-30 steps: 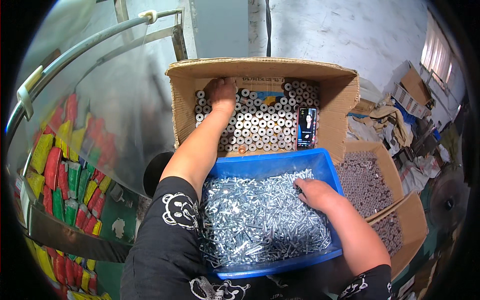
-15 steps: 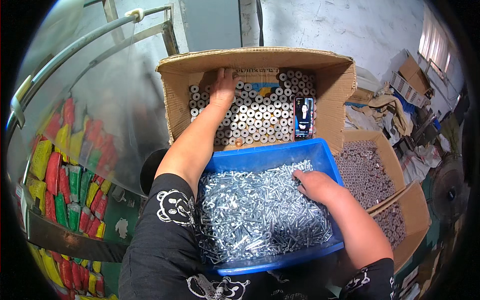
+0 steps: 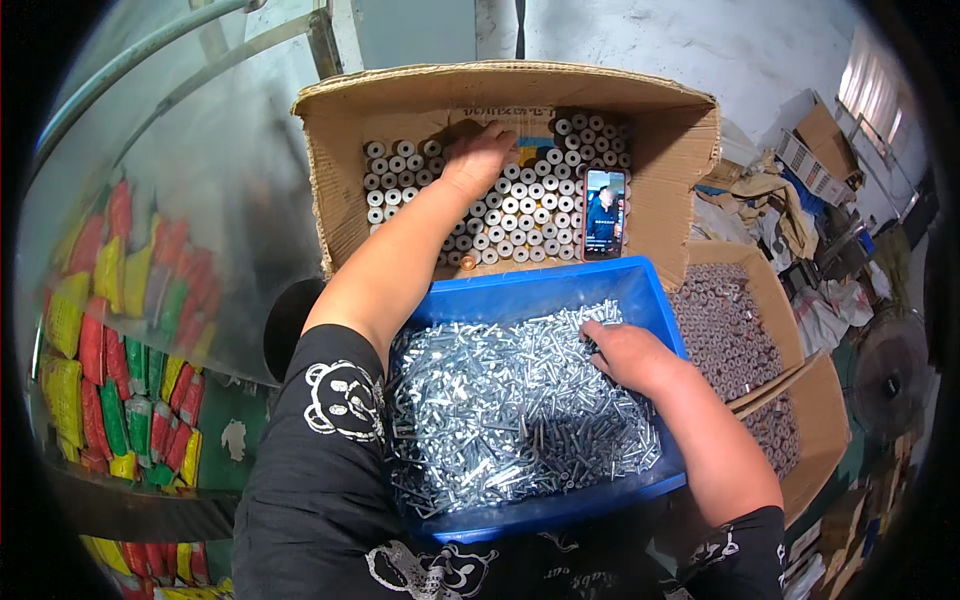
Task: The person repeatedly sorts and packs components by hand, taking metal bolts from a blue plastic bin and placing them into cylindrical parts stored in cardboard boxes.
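Note:
My left hand [image 3: 482, 160] is inside the upright cardboard box [image 3: 660, 130], over the back rows of short grey-white cylinders with a hole in the top [image 3: 520, 204]. Its fingers are bunched and bent downward; whatever they grip is hidden. A blue plastic bin [image 3: 550, 285] in front of me holds a heap of small shiny metal pins, perhaps screws [image 3: 470, 400]. On the right part of that heap rests my right hand [image 3: 635, 357], thumb and fingers curled in among the metal pieces. Anything between those fingertips is too small to make out.
A phone [image 3: 604, 215] with a lit screen stands among the cylinders, and a copper-coloured ring [image 3: 468, 262] lies at their front edge. More cylinders fill cardboard boxes [image 3: 800, 400] at right. Red, yellow and green bags [image 3: 110, 400] are stacked at left, behind clear sheeting. A fan [image 3: 888, 375] stands far right.
My left hand has shifted rightward along the back rows of cylinders. The right hand stays in the metal heap, its fingers slightly changed. The whole view has moved a little.

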`<state>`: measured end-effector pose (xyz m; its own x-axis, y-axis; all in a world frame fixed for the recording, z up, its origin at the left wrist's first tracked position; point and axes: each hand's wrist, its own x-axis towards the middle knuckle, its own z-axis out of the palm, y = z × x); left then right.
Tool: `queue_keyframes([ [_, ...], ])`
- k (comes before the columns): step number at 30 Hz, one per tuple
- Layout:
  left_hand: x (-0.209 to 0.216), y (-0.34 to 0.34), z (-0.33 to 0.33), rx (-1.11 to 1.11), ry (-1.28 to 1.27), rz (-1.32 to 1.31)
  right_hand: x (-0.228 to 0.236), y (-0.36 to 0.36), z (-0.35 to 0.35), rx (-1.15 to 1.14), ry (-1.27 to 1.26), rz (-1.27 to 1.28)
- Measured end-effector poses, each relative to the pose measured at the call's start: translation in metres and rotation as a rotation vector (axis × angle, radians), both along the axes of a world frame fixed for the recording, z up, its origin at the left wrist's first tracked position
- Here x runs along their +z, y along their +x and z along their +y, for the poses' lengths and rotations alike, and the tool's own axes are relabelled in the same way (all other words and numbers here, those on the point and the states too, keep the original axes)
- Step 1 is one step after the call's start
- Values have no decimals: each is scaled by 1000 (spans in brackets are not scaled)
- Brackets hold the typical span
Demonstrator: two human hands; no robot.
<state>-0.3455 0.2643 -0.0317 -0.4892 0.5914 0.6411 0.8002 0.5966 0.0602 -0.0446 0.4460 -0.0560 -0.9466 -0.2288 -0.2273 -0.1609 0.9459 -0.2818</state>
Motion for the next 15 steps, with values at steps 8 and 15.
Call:
queue_keyframes([
  [8,-1,3,13,-8,-25,108,-4,3,2,-6,22,9],
  [15,7,6,-9,-270,63,-206,2,-1,0,-7,22,-30],
])
